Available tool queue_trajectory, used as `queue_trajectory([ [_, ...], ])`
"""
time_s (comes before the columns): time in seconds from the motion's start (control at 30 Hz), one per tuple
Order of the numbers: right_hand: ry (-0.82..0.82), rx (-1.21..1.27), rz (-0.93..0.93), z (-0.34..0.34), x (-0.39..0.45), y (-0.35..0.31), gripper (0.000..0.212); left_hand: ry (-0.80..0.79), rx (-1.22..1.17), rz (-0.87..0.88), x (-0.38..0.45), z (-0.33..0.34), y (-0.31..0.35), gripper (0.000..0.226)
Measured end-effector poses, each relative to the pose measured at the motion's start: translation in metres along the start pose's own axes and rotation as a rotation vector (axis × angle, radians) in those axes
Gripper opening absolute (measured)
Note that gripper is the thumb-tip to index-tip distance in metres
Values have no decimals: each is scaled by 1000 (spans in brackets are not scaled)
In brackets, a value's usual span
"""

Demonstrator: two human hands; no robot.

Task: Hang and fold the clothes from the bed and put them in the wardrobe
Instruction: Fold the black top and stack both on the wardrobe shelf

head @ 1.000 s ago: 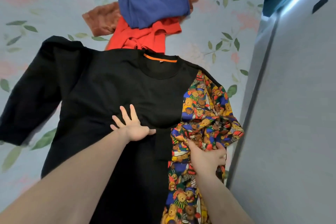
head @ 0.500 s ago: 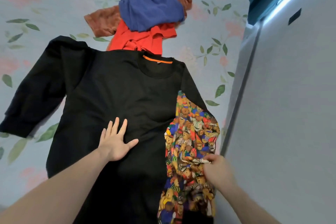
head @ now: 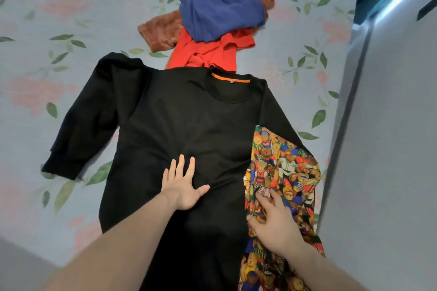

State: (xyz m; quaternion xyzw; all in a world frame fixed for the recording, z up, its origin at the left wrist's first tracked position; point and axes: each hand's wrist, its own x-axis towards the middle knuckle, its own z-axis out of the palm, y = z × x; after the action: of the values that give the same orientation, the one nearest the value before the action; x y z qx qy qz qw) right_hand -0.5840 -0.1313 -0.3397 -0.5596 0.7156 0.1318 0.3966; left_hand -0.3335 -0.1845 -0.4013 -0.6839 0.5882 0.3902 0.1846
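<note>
On bed [head: 59,92] — both hands flat on shirt [head: 189,125].

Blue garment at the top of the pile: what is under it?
The blue garment lies on a red garment and a brown cloth; anything else beneath is covered.

Matt black cloth top [head: 189,120]; fuzzy blue garment [head: 220,12]; smooth floral bedsheet [head: 59,30].
</note>
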Motion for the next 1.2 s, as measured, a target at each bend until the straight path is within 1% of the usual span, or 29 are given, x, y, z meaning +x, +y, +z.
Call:
queue_trajectory([
  [0.1,249,59,-157,-29,4,-33,68,-28,-40,20,-1,-8,-1,95],
  [0.13,293,57,-202,-38,8,-46,69,-35,-49,26,-2,-11,-3,94],
  [0.17,296,43,-235,-45,13,-60,72,-35,-55,32,-3,-15,-5,93],
  [0.23,218,-9,-241,-47,31,-87,82,29,-89,53,-5,-27,-11,84],
  [0.3,96,-52,-181,-37,50,-112,95,215,-190,79,-8,-44,-25,62],
  [0.37,-57,-58,-82,-18,64,-128,109,431,-290,46,-13,-66,-49,44],
  [0.43,-165,-117,-17,6,72,-134,124,591,-308,-34,-16,-90,-83,41],
  [0.53,-176,-190,11,32,76,-136,135,713,-242,-217,-16,-119,-143,52],
  [0.63,-193,-200,27,38,83,-136,137,728,-277,-404,-10,-143,-192,74],
  [0.67,-203,-209,31,40,85,-137,138,706,-296,-462,-7,-148,-205,83],
  [0.73,-204,-222,47,45,88,-138,139,604,-374,-539,0,-156,-228,102],
  [0.77,-196,-227,55,48,90,-138,139,539,-452,-553,4,-158,-236,107],
  [0.8,-188,-231,62,50,91,-139,139,483,-523,-555,6,-158,-240,107],
  [0.83,-182,-234,69,52,93,-139,140,450,-569,-536,7,-157,-239,100],
  [0.87,-179,-237,75,53,94,-139,140,449,-577,-498,8,-157,-236,86],
  [0.93,-184,-242,78,53,96,-139,140,562,-541,-381,7,-160,-221,49],
  [0.97,-187,-239,78,53,96,-138,141,635,-565,-315,4,-164,-208,33],
  [1.0,-187,-237,75,54,97,-137,141,687,-629,-248,-1,-169,-193,21],
  [1.03,-186,-236,73,54,97,-137,141,724,-712,-179,-8,-175,-177,15],
  [1.07,-182,-235,70,54,98,-136,141,735,-811,-109,-17,-182,-160,14],
  [1.13,-173,-230,58,54,99,-134,141,659,-1026,25,-37,-190,-128,18],
  [1.17,-171,-229,48,53,100,-134,140,599,-1099,84,-47,-191,-114,20],
  [1.2,-171,-229,36,54,100,-133,139,550,-1121,140,-57,-189,-102,21],
])
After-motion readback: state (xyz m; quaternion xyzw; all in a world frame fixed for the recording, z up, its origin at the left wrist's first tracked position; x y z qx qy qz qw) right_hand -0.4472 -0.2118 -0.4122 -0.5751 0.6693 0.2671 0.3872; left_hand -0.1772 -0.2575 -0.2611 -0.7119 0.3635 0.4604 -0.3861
